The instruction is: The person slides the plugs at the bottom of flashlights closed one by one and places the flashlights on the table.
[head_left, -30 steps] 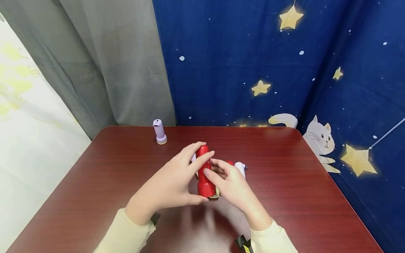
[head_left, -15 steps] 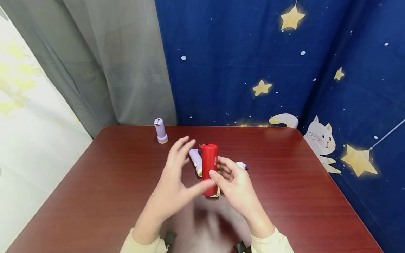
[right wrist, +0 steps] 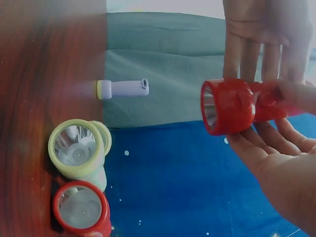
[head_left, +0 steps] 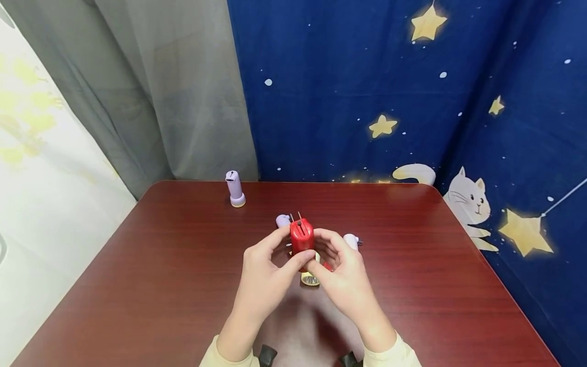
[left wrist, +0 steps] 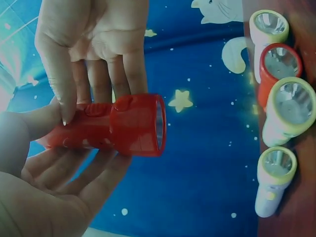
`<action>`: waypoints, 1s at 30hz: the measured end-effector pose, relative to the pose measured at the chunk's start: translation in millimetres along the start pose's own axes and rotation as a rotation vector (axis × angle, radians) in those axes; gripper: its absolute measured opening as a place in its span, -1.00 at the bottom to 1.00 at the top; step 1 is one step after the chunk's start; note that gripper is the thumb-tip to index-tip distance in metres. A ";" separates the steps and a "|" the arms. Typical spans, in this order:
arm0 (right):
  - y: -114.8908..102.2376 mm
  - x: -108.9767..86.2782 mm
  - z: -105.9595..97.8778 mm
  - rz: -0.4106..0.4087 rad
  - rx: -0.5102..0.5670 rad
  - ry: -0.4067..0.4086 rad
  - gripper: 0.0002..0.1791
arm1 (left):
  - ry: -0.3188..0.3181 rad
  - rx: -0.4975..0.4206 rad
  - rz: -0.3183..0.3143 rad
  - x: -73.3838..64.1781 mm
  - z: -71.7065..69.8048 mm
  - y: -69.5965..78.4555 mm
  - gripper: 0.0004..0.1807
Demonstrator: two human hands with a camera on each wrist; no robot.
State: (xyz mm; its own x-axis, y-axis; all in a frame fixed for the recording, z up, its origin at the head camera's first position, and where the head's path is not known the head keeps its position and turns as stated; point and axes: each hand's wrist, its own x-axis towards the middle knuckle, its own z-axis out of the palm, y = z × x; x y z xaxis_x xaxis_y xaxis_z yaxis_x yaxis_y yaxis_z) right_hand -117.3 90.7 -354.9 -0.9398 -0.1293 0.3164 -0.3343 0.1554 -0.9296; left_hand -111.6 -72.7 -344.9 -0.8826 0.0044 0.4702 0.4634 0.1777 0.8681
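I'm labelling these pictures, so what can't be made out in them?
- Head view: most of the second red flashlight, behind the right hand.
- Left wrist view: the prongs of the held red flashlight, hidden by the left hand.
- Right wrist view: most of the rear yellow-rimmed flashlight, behind the front one; the second red flashlight's body, cut off by the bottom edge.

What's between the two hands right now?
A red flashlight, prongs up, held by both the left hand and the right hand; head view shows it. A yellow-rimmed flashlight shows partly behind.
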 end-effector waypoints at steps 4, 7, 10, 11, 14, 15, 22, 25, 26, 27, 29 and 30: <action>1.1 -0.6 -8.1 -0.070 -0.018 -0.026 -0.51 | -0.005 0.057 0.079 -1.2 -0.7 -4.6 -0.42; -0.5 -1.0 -15.5 -0.130 -0.029 -0.002 -0.53 | -0.008 0.135 0.167 -1.3 -1.3 -6.9 -0.42; -5.1 -1.8 -20.3 -0.125 0.035 0.008 -0.61 | -0.014 0.222 0.269 -1.3 -1.6 -9.3 -0.44; -7.1 -2.0 -20.9 -0.117 0.067 0.003 -0.64 | -0.021 0.242 0.300 -1.3 -1.5 -9.9 -0.44; -14.1 -3.3 -21.1 -0.079 0.166 -0.035 -0.68 | -0.036 0.268 0.376 -1.3 -0.6 -11.5 -0.44; -16.4 -3.6 -20.6 -0.067 0.188 -0.043 -0.69 | -0.039 0.268 0.399 -1.3 -0.3 -12.0 -0.44; -24.1 -5.7 -14.4 0.080 0.311 -0.030 -0.67 | -0.061 0.301 0.502 -1.2 2.8 -15.4 -0.44; -23.8 -5.4 -13.0 0.100 0.366 -0.023 -0.66 | -0.065 0.323 0.525 -1.2 4.1 -17.5 -0.44; -23.7 -5.2 -12.8 0.099 0.377 -0.020 -0.66 | -0.065 0.328 0.527 -1.2 4.3 -18.2 -0.44; -23.7 -5.0 -12.7 0.097 0.387 -0.018 -0.66 | -0.065 0.334 0.528 -1.0 4.5 -18.8 -0.45; -23.9 -4.7 -12.5 0.091 0.393 -0.013 -0.65 | -0.064 0.350 0.528 -0.7 4.8 -19.6 -0.44; -24.2 -4.5 -12.3 0.092 0.395 -0.008 -0.65 | -0.063 0.360 0.529 -0.6 5.0 -19.9 -0.44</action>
State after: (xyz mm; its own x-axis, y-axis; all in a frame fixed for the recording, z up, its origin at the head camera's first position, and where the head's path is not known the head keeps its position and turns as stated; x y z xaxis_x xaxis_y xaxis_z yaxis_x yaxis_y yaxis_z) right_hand -105.9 99.6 -331.6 -0.9634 -0.1406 0.2281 -0.1940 -0.2210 -0.9558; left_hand -120.7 -71.4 -363.3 -0.5500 0.2383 0.8005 0.7914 0.4549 0.4084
